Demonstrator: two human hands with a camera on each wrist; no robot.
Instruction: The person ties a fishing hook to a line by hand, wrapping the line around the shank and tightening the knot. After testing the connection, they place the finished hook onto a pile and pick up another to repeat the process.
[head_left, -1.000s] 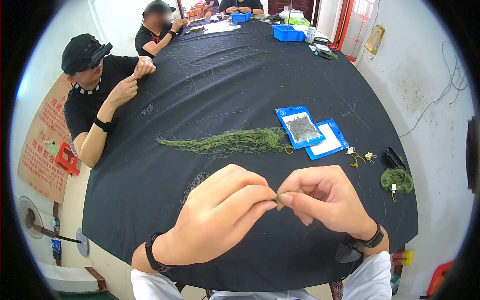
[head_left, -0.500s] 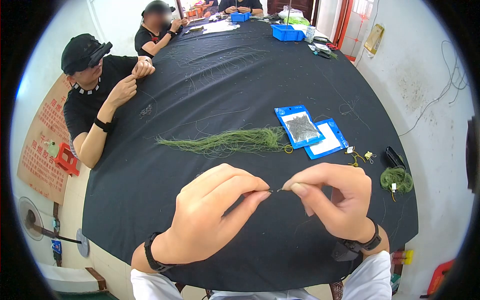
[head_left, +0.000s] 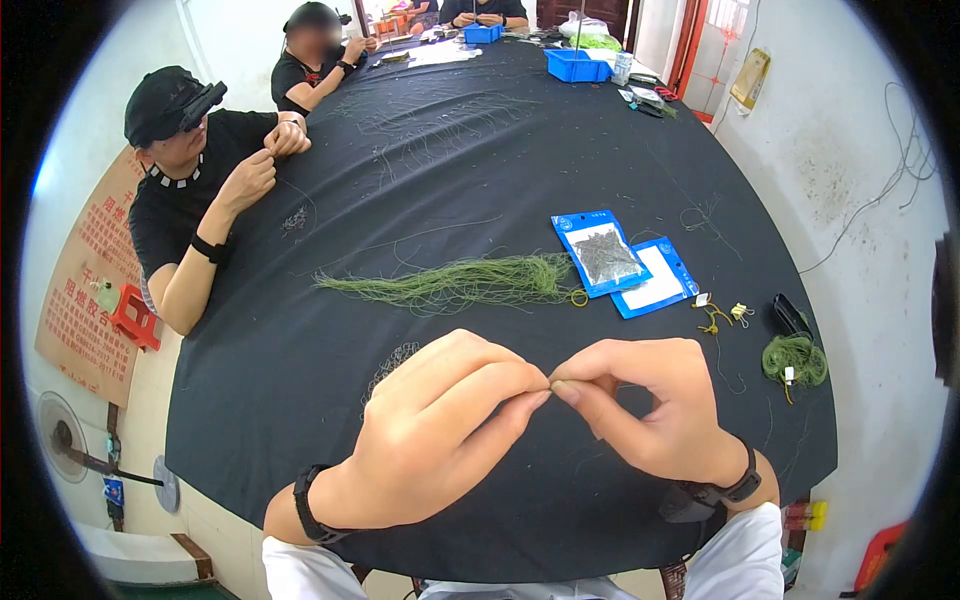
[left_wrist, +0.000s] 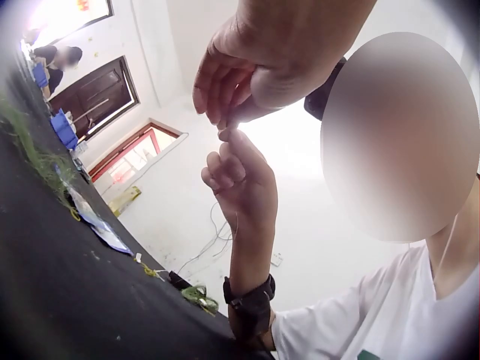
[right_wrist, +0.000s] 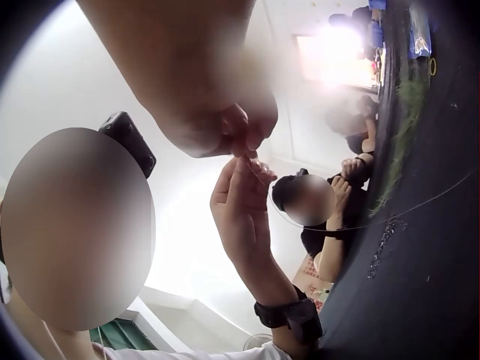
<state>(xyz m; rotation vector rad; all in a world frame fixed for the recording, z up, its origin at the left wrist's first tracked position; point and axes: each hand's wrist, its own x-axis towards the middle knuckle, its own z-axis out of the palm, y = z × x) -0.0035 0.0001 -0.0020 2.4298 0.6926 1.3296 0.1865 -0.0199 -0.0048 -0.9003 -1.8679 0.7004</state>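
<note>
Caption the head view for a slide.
Pinching left hand and right hand meet above a black tablecloth, green threads lying beyond.

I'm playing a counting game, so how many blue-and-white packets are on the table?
2. The packet with dark bits lies on the black table beyond the right hand; the whiter packet lies to its right, partly under it. Another could be hidden beneath them.

- Strands [head_left: 450, 283] on table [head_left: 260, 380], beyond left hand [head_left: 440, 425] and right hand [head_left: 680, 410].
- Left packet [head_left: 603, 256] partly over right packet [head_left: 657, 285], right of Strands.
- Coil [head_left: 795, 360] farther right, near table edge.
</note>
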